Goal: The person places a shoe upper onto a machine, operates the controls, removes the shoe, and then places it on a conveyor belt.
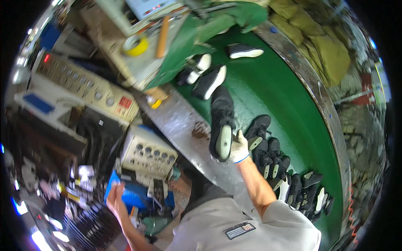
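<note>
My right hand (239, 149), in a white knit glove, is at the side of a black shoe (222, 111) near its heel end, over the metal edge of a green conveyor belt. The thumb points up, and the other fingers are partly hidden by the shoe, which they appear to grip. A pale shoe last (225, 141) fills the shoe's opening. Off to the left, my bare left hand (115, 200) is raised near a blue machine part (133, 195). Its fingers are small and smeared, so their closure is unclear.
On the green belt (274, 92) lie several black shoes with white soles (212, 83) and a row of lasted black shoes (274, 157). A control box with knobs (150, 155) stands left of the metal rail (184, 125). Yellow tape (136, 45) sits on a bench.
</note>
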The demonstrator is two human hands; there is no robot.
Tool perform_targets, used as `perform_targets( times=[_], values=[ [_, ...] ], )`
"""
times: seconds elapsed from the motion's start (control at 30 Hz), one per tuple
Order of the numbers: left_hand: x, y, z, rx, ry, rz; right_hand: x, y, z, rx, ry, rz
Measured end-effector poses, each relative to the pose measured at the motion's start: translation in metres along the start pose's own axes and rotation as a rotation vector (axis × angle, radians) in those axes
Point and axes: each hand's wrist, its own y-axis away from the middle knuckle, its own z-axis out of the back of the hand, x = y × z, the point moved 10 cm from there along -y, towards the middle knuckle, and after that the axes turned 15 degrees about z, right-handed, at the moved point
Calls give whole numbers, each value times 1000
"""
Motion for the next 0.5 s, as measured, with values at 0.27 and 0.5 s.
perform_targets(
  times=[0.27,0.5],
  values=[
    [-38,-14,-46,570,543,31,-248,83,-70,282,640,-247],
    [82,-59,77,393,808,211,-396,140,-127,481,844,-501]
  ],
)
